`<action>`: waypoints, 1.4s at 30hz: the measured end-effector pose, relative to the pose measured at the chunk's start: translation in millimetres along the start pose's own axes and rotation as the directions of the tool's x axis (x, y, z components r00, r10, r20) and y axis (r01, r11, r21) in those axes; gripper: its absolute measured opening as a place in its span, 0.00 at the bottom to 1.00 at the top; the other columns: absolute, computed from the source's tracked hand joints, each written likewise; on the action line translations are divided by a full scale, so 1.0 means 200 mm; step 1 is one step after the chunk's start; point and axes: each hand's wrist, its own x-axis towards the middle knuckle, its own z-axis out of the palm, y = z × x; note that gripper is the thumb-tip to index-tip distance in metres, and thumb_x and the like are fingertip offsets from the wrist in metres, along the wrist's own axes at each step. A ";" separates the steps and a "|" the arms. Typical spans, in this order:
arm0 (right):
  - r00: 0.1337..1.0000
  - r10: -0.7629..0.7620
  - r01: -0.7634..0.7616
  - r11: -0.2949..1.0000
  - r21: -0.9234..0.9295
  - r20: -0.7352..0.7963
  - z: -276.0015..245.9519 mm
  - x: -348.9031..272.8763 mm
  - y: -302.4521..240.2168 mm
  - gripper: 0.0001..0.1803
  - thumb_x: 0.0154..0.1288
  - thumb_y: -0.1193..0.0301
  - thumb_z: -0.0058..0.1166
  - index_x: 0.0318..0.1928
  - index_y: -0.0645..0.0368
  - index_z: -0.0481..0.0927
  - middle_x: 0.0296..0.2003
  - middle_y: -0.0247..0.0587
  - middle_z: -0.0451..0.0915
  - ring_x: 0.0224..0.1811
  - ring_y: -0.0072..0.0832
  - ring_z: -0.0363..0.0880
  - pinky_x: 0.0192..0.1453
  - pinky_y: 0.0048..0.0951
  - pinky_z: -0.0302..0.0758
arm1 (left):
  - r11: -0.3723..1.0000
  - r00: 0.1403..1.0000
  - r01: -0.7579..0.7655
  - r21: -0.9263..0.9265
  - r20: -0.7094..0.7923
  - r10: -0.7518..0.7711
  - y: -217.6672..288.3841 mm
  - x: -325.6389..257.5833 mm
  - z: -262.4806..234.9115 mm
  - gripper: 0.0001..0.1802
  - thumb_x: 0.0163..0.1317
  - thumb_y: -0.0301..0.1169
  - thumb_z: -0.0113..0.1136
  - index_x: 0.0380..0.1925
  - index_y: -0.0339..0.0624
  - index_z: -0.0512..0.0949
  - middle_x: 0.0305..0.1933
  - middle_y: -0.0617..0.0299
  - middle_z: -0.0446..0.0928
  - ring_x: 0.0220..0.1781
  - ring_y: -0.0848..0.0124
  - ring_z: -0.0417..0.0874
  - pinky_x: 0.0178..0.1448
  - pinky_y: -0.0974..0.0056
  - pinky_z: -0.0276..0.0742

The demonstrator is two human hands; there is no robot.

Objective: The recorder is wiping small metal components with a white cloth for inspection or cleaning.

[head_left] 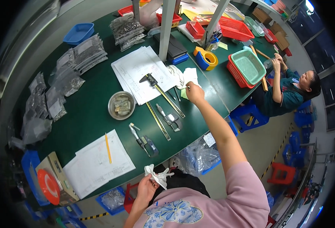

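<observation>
Close to my body, my left hand [147, 189] is closed on a limp white glove [159, 176]. My right arm reaches across the green table, and my right hand [195, 92] pinches the edge of a crumpled white cloth [176, 77] that looks like another glove. Beside those fingers lie a white paper [190, 75] and a green slip. Left of my right hand, a caliper [160, 92] rests partly on a stack of drawings [133, 68]. Two micrometers, one dark-framed [144, 140] and one grey [169, 117], lie nearer to me, with a second long scaled tool [158, 121].
A metal bowl [121, 105] holds small packed parts. Bagged parts [89, 53] line the far left. A pencil [108, 148] lies on drawings near a scale [53, 178]. A tape dispenser [205, 59] and stacked baskets [247, 67] stand rightward, near a seated co-worker [289, 89].
</observation>
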 end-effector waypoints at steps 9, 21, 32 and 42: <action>0.953 -0.055 0.163 0.921 -0.354 0.296 0.09 0.31 -0.01 0.17 0.44 0.64 0.48 0.34 0.63 0.68 0.24 0.46 0.77 0.26 0.38 0.77 0.29 0.35 0.73 | 0.985 0.998 0.010 0.171 0.052 -0.019 0.33 0.19 0.02 0.12 0.54 0.35 0.43 0.33 0.39 0.68 0.24 0.65 0.67 0.24 0.75 0.66 0.26 0.72 0.63; 0.987 -0.027 0.074 0.953 -0.292 0.160 0.17 0.26 -0.06 0.10 0.51 0.68 0.40 0.27 0.62 0.71 0.23 0.47 0.76 0.26 0.36 0.77 0.29 0.35 0.70 | 0.942 0.984 0.120 0.313 0.088 -0.155 0.46 0.32 0.12 0.11 0.54 0.35 0.42 0.31 0.39 0.68 0.25 0.64 0.69 0.26 0.74 0.68 0.29 0.70 0.63; 0.970 0.197 -0.231 0.553 0.801 0.143 0.06 -0.61 0.02 0.11 0.58 0.68 0.43 0.33 0.64 0.74 0.29 0.39 0.75 0.33 0.21 0.70 0.38 0.23 0.66 | 0.913 0.943 0.162 0.376 0.213 -0.255 0.36 0.37 0.18 0.09 0.54 0.33 0.43 0.29 0.39 0.67 0.23 0.64 0.67 0.24 0.74 0.68 0.30 0.69 0.66; 0.909 0.381 -0.368 0.538 0.758 0.171 -0.51 -1.92 0.13 0.11 0.58 0.67 0.42 0.36 0.61 0.72 0.27 0.34 0.74 0.28 0.20 0.69 0.35 0.21 0.66 | 0.428 0.866 -0.026 0.903 0.234 -0.442 -0.46 0.21 0.46 0.07 0.55 0.33 0.47 0.24 0.41 0.68 0.20 0.65 0.67 0.22 0.76 0.69 0.26 0.72 0.65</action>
